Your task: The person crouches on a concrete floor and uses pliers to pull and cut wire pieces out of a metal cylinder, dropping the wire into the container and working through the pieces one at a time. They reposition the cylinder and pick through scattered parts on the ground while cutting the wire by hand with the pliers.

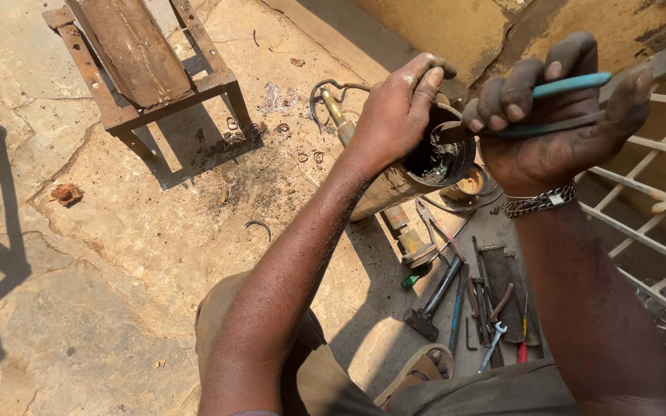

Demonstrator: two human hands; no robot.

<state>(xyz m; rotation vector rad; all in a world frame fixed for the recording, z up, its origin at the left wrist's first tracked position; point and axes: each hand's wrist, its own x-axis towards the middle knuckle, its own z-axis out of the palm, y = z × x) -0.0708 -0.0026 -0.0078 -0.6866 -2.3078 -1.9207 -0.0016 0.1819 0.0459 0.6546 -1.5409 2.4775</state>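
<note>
The left hand (395, 115) wraps tight around a dirty metal tube (414, 173), open end up, long side slanting down toward the floor. The right hand (556, 115) squeezes blue-handled pliers (572, 83), pointing left, just beside the tube's mouth.

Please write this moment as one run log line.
left hand: grips metal cylinder | right hand: holds blue-handled pliers at cylinder mouth | tools on ground
</note>
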